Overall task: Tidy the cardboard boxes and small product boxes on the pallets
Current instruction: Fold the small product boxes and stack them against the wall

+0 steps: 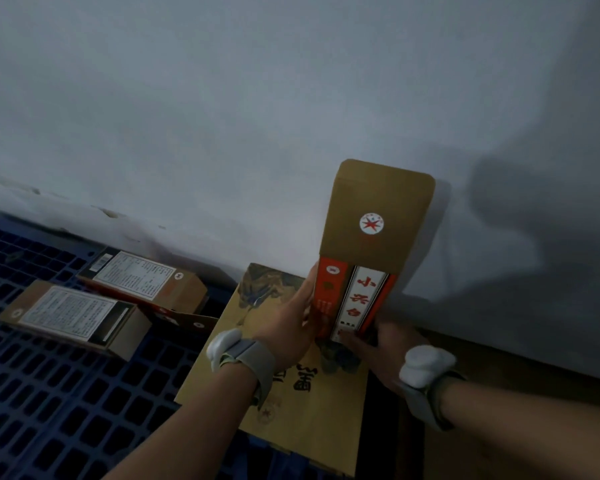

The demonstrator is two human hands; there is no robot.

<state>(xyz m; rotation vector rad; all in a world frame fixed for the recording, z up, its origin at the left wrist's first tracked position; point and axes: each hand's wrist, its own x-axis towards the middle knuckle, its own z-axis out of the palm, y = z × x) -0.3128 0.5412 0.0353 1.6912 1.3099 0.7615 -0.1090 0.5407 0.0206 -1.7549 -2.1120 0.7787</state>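
Note:
A tall red, white and brown product box (357, 292) stands upright with its brown top flap (378, 202) raised against the wall. My left hand (291, 320) grips its left side and my right hand (381, 348) holds its lower end. The box is over a large tan cardboard box (291, 403) printed with a painting and black characters. Two more small product boxes lie flat on the blue pallet (49, 393), one nearer (73, 315) and one behind it (142, 280).
A grey-white wall (257, 116) rises directly behind the boxes. The blue plastic grid pallet fills the lower left. Another brown cardboard surface (499, 445) shows at the lower right under my right forearm.

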